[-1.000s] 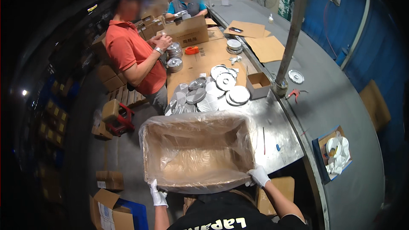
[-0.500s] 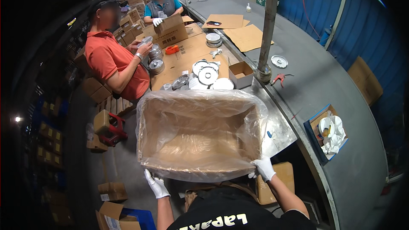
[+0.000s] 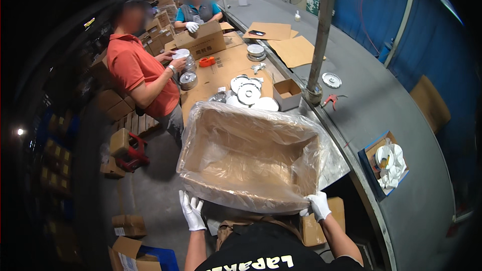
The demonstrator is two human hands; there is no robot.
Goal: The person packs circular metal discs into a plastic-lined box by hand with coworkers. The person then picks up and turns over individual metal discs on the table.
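A large open carton (image 3: pixel 216 190) lined with clear plastic film stands in front of me at the near end of the worktable. Only the film and the carton's bare brown bottom show inside it. My right hand (image 3: pixel 319 207), in a white glove, is closed on the carton's near right corner, its thumb under the edge. My left hand (image 3: pixel 192 212), gloved too, is beside the near left lower edge with its fingers spread; whether the fingertips touch the carton is hard to see. Past the carton lies a pile of white and silver round discs (image 3: pixel 249 93).
Two people work across the table; one handles stacked round tins (image 3: pixel 188 80), the other a brown carton (image 3: pixel 211 40). A small grey box (image 3: pixel 287 95) stands behind my carton. A metal post (image 3: pixel 321 35) rises at the right. A red stool (image 3: pixel 136 150) is on the floor at left.
The carton has shifted right and turned clockwise, its left side swinging away from the person on the left. My left hand has spread its fingers; my right hand has moved along with the corner.
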